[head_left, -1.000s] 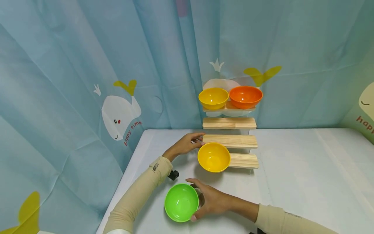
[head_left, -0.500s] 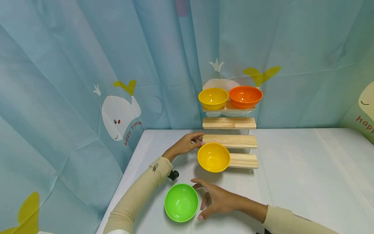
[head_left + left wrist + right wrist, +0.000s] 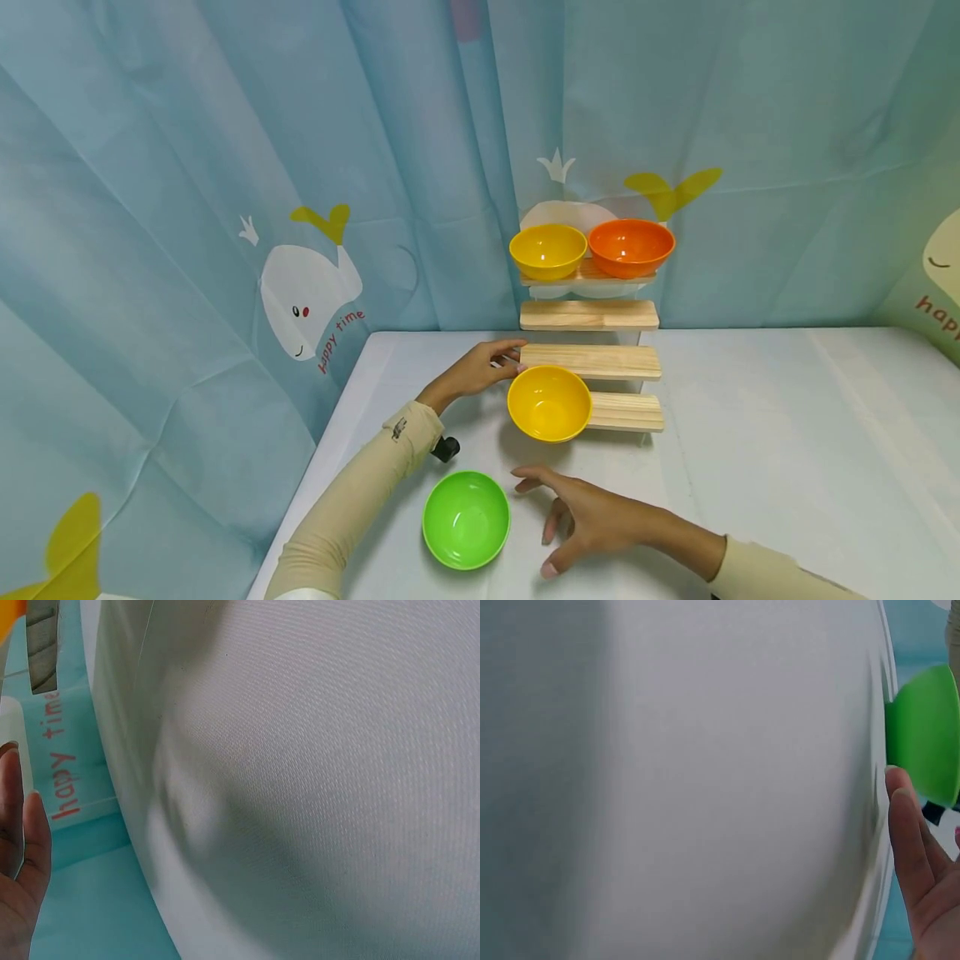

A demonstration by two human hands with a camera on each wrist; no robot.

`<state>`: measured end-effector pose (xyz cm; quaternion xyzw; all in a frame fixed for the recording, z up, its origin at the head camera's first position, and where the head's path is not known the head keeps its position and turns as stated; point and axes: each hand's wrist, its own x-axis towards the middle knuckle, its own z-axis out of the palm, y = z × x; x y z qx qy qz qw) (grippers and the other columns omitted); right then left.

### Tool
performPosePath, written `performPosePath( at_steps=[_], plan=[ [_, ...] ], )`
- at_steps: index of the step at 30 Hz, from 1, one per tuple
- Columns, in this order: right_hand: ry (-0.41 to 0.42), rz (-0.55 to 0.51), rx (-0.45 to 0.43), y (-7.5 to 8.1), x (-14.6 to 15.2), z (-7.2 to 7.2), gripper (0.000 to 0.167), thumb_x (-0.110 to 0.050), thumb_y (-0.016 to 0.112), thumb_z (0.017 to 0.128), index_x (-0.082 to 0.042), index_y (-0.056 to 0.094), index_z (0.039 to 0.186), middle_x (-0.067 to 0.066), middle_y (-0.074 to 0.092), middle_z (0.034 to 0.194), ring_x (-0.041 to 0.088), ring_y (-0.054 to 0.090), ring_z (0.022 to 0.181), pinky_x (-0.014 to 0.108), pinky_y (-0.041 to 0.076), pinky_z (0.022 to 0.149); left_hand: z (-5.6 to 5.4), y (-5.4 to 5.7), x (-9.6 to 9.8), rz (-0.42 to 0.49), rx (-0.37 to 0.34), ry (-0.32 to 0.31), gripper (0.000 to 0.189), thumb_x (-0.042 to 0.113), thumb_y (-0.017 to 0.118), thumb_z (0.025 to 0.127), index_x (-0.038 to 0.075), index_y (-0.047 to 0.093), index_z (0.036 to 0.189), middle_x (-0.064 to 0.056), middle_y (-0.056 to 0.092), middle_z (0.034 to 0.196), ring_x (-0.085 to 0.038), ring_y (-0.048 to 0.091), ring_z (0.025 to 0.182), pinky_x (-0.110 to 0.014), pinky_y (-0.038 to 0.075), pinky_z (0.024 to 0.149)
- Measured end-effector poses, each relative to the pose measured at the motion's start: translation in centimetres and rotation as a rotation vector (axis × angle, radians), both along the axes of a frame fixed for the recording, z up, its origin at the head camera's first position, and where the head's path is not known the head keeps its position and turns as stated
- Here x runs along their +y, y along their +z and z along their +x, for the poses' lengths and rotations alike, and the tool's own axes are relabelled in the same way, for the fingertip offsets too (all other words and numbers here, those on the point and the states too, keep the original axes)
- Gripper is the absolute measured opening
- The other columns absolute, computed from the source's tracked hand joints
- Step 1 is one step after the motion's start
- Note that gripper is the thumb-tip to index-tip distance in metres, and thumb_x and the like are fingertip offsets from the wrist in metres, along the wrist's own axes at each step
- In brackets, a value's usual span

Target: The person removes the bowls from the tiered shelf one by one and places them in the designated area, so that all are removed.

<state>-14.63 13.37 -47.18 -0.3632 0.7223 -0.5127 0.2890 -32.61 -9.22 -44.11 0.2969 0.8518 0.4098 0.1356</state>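
Observation:
In the head view my left hand point(image 3: 480, 369) is at the left end of the wooden-stepped rack point(image 3: 600, 361), its fingertips at the third step down and its thumb by the rim of a yellow bowl point(image 3: 549, 405). That bowl is in front of the lowest step's left end. Relaxed fingers point(image 3: 36, 832) of this hand show at the edge of the left wrist view. A green bowl point(image 3: 466, 521) stands upright on the table. To its right, apart from it, my right hand point(image 3: 600, 512) has its thumb and fingers spread, holding nothing.
Another yellow bowl point(image 3: 548, 252) and an orange bowl point(image 3: 632, 248) sit side by side on the rack's top step. A white cloth covers the table point(image 3: 780, 450). Blue curtains point(image 3: 420, 167) printed with whales hang behind and at the left.
My right hand has let go of the green bowl's side and drawn away to the right. The bowls, the rack and my left hand have stayed in place.

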Motion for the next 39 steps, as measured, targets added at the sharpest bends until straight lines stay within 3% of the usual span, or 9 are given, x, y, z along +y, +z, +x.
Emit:
performPosePath(
  at_steps=[7, 21, 27, 34, 39],
  plan=[
    [0.037, -0.002, 0.040, 0.7, 2.0, 0.0, 0.098, -0.028, 0.088, 0.079, -0.024, 0.027, 0.156, 0.022, 0.042, 0.149, 0.020, 0.070, 0.091, 0.029, 0.058, 0.073, -0.2, -0.2, -0.1, -0.002, 0.005, 0.002, 0.053, 0.027, 0.062, 0.102, 0.012, 0.047, 0.151, -0.012, 0.063, 0.133, -0.023, 0.062, 0.119, -0.033, 0.053, 0.095],
    [0.060, 0.034, 0.085, 2.6, 6.7, -1.1, 0.092, -0.017, 0.085, 0.081, -0.018, 0.030, 0.155, 0.028, 0.045, 0.144, 0.026, 0.068, 0.092, 0.034, 0.057, 0.076, -0.2, 0.1, 0.0, 0.004, 0.001, -0.007, 0.053, 0.028, 0.062, 0.102, 0.011, 0.048, 0.150, -0.013, 0.063, 0.133, -0.024, 0.062, 0.118, -0.032, 0.053, 0.094],
    [0.011, 0.042, 0.114, 3.5, 8.6, -1.5, 0.090, -0.012, 0.083, 0.082, -0.013, 0.031, 0.155, 0.024, 0.046, 0.142, 0.027, 0.067, 0.094, 0.034, 0.056, 0.076, -0.4, 0.0, -0.1, 0.005, -0.007, -0.008, 0.053, 0.028, 0.063, 0.102, 0.012, 0.048, 0.150, -0.013, 0.063, 0.133, -0.023, 0.062, 0.117, -0.031, 0.053, 0.094],
    [-0.052, 0.038, 0.151, 4.5, 10.8, -2.4, 0.084, -0.006, 0.079, 0.084, -0.014, 0.032, 0.154, 0.006, 0.050, 0.141, 0.028, 0.067, 0.094, 0.035, 0.056, 0.076, -0.4, 0.0, 0.0, -0.003, -0.003, -0.012, 0.052, 0.026, 0.062, 0.102, 0.013, 0.048, 0.150, -0.012, 0.064, 0.133, -0.023, 0.062, 0.117, -0.031, 0.053, 0.094],
    [-0.113, 0.010, 0.175, 5.0, 11.7, -3.0, 0.081, -0.004, 0.074, 0.089, -0.008, 0.028, 0.155, 0.017, 0.048, 0.142, 0.026, 0.069, 0.093, 0.032, 0.057, 0.075, -0.4, 0.0, 0.0, -0.005, -0.008, -0.007, 0.052, 0.026, 0.062, 0.102, 0.013, 0.048, 0.150, -0.012, 0.063, 0.133, -0.022, 0.062, 0.118, -0.031, 0.052, 0.095]
  ],
)
